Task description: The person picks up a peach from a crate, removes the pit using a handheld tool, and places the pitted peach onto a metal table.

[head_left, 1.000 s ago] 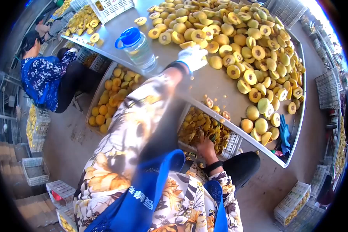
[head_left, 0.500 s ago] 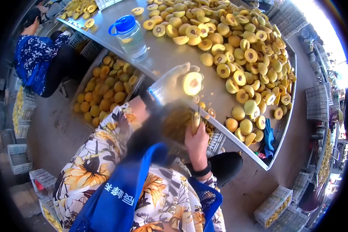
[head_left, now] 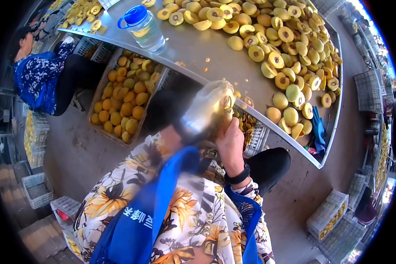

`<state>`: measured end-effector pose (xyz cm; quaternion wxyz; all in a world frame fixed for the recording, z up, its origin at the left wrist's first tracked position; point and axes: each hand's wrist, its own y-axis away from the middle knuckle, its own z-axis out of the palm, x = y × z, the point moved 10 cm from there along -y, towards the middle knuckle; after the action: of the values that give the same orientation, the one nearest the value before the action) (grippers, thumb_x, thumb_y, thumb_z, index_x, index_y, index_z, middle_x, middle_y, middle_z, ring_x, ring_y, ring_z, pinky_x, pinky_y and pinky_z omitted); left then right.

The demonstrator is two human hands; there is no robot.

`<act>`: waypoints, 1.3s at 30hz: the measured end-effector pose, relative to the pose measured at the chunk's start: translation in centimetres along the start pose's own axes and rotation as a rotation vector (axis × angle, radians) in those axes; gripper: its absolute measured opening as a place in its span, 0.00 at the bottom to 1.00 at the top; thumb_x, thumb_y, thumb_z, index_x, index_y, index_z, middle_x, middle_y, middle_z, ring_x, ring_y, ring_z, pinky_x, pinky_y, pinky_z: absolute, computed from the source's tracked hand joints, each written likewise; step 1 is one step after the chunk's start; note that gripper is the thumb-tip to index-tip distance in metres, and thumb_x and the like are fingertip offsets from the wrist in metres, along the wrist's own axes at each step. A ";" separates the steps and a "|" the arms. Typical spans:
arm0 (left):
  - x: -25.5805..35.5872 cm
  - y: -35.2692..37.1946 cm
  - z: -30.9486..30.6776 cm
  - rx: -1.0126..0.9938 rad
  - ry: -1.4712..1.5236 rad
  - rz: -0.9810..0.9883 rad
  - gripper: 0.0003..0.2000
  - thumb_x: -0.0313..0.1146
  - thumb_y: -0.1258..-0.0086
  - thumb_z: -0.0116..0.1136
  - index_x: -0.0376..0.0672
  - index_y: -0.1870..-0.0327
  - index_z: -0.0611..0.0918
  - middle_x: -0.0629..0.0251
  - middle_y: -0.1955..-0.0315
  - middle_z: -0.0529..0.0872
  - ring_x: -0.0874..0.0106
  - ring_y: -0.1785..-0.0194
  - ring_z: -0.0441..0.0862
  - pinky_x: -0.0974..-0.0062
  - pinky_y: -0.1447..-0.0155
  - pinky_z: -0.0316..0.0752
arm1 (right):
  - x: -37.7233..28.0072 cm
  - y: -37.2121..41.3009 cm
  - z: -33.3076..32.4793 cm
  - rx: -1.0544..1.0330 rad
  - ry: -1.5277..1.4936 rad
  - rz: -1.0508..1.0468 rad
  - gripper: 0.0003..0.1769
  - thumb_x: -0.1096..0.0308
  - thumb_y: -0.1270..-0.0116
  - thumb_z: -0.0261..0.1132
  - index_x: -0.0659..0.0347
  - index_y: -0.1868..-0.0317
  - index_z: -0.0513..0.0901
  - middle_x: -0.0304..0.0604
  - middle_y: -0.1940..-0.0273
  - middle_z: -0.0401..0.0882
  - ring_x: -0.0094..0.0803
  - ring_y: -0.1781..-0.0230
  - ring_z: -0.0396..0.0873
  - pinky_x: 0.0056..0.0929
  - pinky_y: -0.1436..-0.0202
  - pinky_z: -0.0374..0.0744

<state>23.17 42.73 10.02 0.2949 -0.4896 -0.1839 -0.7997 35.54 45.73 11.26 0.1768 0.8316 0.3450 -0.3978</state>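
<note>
My left hand (head_left: 208, 107), in a pale translucent glove, is closed around a yellow peach half (head_left: 228, 102) just over the near edge of the metal table (head_left: 187, 53). My bare right hand (head_left: 231, 141) grips a short tool by its light wooden handle (head_left: 227, 116). The tool's tip meets the fruit and is hidden there. Below the hands, a crate (head_left: 259, 137) holds brown pits and scraps. Halved yellow peaches (head_left: 286, 34) are heaped on the table, many with brown stones or hollows showing.
A water bottle (head_left: 141, 30) with a blue lid stands at the table's left edge. A crate of whole peaches (head_left: 126, 99) sits on the floor beneath. A blue cloth (head_left: 318, 130) lies in the table's right corner. Another person (head_left: 42, 77) sits at the left.
My gloved left hand has moved right and down with the peach half, turning its cut face toward the tool. Both hands have come together, the tool now against the fruit.
</note>
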 end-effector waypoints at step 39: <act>-2.3 1.3 -0.7 0.165 0.200 -0.240 0.07 0.30 0.30 0.54 0.35 0.60 0.80 0.67 0.80 0.78 0.80 0.78 0.72 0.82 0.73 0.68 | 4.3 1.9 7.0 -0.205 -0.272 0.233 0.08 0.71 0.37 0.55 0.67 0.61 0.71 0.44 0.78 0.74 0.29 0.85 0.73 0.28 0.83 0.72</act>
<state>24.35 41.95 7.65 0.2535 -0.3561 -0.2758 -0.8561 35.03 42.34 3.61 0.3502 0.7821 0.2578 -0.4463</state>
